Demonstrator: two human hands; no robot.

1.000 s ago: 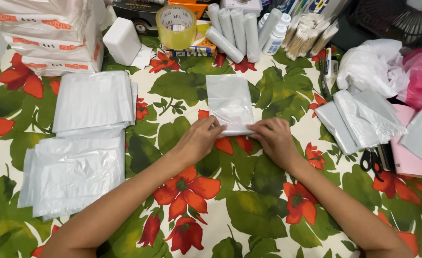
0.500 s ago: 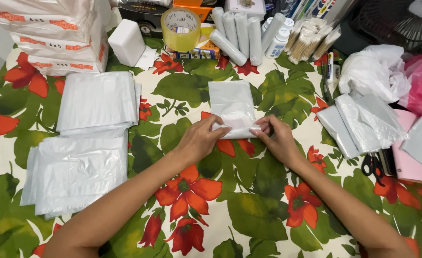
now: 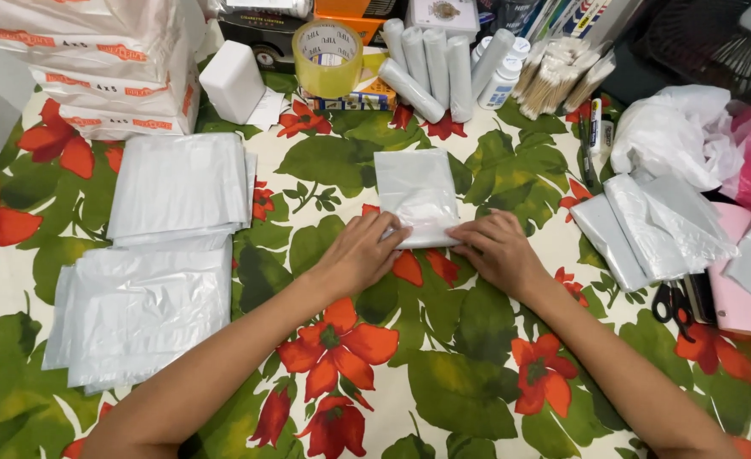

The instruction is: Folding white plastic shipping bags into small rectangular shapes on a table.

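A small white plastic bag (image 3: 416, 197) lies flat near the middle of the tabletop, on a cloth printed with red flowers and green leaves (image 3: 443, 374). Its near edge is pinned by both hands: the left hand (image 3: 360, 252) is pressed on the near left corner and the right hand (image 3: 499, 248) on the near right corner, fingers flat and pointing inward, with a short stretch of bag left between them. Nothing is clamped; the film is only pressed against the cloth.

The bag is judged to be very light, thin and limp, with a slightly glossy surface that is likely to slide on itself and on the cloth. No stiffness can be expected, so it would sag if lifted by one point. It is best taken at the near corners or along the near edge, pinched between thumb and fingertip, or smoothed with flat fingers. It is not fragile, though it creases readily.

Towards the left edge of the tabletop two stacks of similar flat bags (image 3: 180, 187) (image 3: 142, 310) are laid. At the far edge a roll of clear tape (image 3: 329, 58) and rolled white bags (image 3: 431, 59) are seen. Near the right edge lie loose crumpled bags (image 3: 660, 221) and black-handled scissors (image 3: 671, 302).
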